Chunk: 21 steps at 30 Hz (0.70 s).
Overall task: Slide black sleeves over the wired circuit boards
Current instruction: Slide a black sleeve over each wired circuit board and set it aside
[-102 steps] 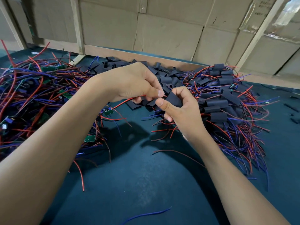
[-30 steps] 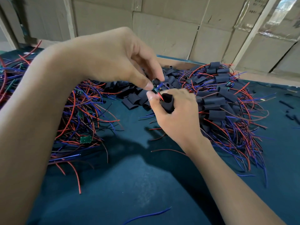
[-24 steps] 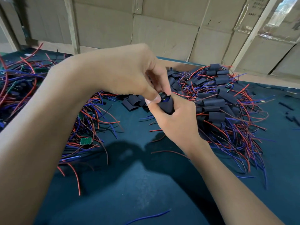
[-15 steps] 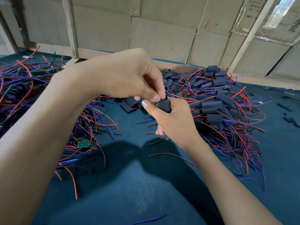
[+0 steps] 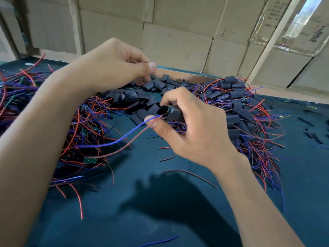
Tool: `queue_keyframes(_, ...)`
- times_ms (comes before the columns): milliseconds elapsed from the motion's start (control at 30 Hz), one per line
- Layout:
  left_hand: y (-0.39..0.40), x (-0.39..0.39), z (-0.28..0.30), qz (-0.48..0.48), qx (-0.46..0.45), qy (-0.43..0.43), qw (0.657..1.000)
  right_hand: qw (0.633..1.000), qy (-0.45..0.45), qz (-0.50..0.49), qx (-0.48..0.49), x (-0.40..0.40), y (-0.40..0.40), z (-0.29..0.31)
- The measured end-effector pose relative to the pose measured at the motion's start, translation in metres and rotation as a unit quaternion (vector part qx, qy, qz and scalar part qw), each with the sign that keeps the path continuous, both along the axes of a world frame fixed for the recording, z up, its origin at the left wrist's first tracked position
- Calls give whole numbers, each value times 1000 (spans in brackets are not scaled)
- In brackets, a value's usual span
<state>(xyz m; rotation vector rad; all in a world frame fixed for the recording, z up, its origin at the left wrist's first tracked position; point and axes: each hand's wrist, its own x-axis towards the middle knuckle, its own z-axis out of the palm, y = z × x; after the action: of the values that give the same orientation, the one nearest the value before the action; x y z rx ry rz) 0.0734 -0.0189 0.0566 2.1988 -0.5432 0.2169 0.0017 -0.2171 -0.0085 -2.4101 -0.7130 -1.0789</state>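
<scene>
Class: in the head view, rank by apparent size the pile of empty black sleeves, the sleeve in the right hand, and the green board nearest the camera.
1. pile of empty black sleeves
2. sleeve in the right hand
3. green board
</scene>
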Motion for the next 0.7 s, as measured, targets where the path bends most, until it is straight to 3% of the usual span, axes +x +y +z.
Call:
queue_keyframes(100, 14, 14, -9, -5, 166, 107, 980, 999, 16, -32, -4, 2, -13, 5)
queue_keyframes(167, 21, 18, -17, -1, 317, 206, 926, 994, 58, -89, 0, 9, -35, 7)
queue_keyframes(233, 23, 21, -27, 11, 457, 249, 854, 979, 111, -170, 18, 20, -59, 6)
queue_keyframes(300, 20, 23, -36, 9, 543, 258, 799, 954, 150, -256, 41, 31, -77, 2)
queue_keyframes(333, 20, 25, -40, 6, 549, 263, 793, 941, 161, -294, 34, 36, -83, -1)
queue_keyframes(433, 23, 29, -43, 8, 499, 280, 820, 909, 187, -372, -30, 43, -92, -10)
queue_keyframes(567, 23, 26, -35, -29, 431, 268, 861, 884, 213, -413, -47, 44, -88, -19)
queue_keyframes(633, 22, 24, -28, -38, 396, 234, 887, 890, 201, -408, -41, 43, -83, -20)
queue_keyframes(700, 20, 21, -21, -38, 361, 185, 913, 910, 131, -394, -7, 42, -75, -20)
